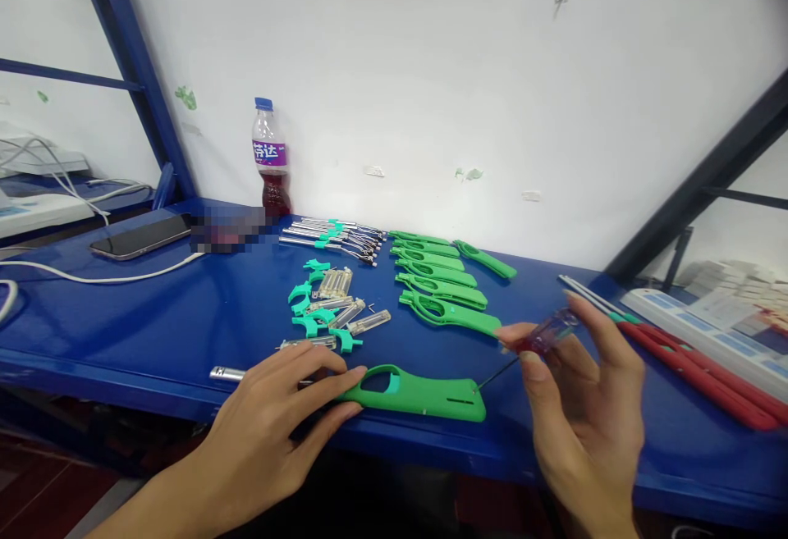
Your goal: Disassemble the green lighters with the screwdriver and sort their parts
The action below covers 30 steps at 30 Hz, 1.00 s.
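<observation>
A green long-nosed lighter (424, 398) lies near the front edge of the blue table, its metal tube pointing left. My left hand (289, 416) is closed on its neck, just left of the trigger opening. In my right hand (584, 399) is a screwdriver (550, 334) with a clear purplish handle, pinched between thumb and fingers. The thin shaft slants down to the left, its tip at the right end of the green body. Behind my left hand lie teal triggers (313, 323) and clear fuel tanks (369, 322).
Several green casing halves (452, 313) lie in a column behind the lighter. Metal tubes with wires (326, 233) are at the back. Red lighters (702, 367) and a white power strip (707, 330) are at right. A bottle (271, 157), phone (141, 235) and white cable (98, 278) are at left.
</observation>
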Each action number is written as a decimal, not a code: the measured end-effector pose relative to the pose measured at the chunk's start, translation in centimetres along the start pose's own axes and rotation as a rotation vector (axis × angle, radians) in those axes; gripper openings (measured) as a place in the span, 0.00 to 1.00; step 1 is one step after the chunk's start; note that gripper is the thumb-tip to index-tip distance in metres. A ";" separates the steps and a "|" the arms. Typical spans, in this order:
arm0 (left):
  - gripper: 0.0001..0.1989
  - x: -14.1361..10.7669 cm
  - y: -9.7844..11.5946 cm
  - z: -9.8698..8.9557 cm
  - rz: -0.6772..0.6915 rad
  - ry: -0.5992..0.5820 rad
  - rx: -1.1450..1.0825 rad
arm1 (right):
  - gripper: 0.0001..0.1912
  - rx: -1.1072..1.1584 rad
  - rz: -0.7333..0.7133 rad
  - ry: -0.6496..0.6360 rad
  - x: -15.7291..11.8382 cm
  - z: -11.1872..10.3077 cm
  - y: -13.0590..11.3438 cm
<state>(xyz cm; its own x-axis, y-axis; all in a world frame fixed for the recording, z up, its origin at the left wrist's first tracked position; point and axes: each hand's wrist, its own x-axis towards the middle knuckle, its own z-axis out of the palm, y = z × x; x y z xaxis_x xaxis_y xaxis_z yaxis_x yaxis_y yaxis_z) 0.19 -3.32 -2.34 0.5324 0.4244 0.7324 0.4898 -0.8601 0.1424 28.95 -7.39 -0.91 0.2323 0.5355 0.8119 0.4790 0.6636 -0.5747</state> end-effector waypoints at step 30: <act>0.12 0.0 0.0 0.1 -0.001 0.017 0.014 | 0.36 0.072 -0.096 0.058 0.3 0.0 -0.1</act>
<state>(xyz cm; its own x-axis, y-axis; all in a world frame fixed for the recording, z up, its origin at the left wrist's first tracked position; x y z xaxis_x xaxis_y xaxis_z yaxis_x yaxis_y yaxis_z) 0.25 -3.34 -2.42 0.5202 0.4201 0.7436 0.5002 -0.8556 0.1335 28.99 -7.34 -0.59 0.2379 0.4381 0.8669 0.4402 0.7469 -0.4983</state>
